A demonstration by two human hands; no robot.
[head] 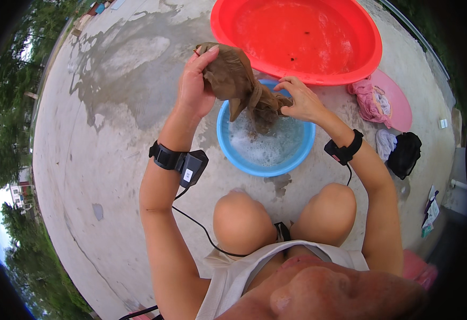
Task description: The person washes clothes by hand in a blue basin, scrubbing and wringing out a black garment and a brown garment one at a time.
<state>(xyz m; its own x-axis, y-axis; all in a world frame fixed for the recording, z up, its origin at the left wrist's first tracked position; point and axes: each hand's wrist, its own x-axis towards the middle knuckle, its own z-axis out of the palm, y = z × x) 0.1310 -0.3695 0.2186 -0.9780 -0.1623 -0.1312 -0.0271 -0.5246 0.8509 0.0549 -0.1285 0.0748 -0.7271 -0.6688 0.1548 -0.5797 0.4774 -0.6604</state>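
A wet brown cloth [233,72], thin and crumpled, hangs between my two hands. My left hand [197,80] grips its upper end, thumb on top, to the left of the blue basin. At the cloth's other end, my right hand [302,99] pinches a bunched part between thumb and fingers. Beneath them stands a round blue basin [266,172] holding foamy water [257,148]. The cloth's lowest folds hang over the suds; whether they touch the water I cannot tell.
A large red tub [297,76] with water and small dark specks stands just beyond the blue basin. To the right are a pink basin [399,104] with pink cloth [371,102], a pale cloth [385,144] and a black item [405,154]. Cables hang from both wrist straps.
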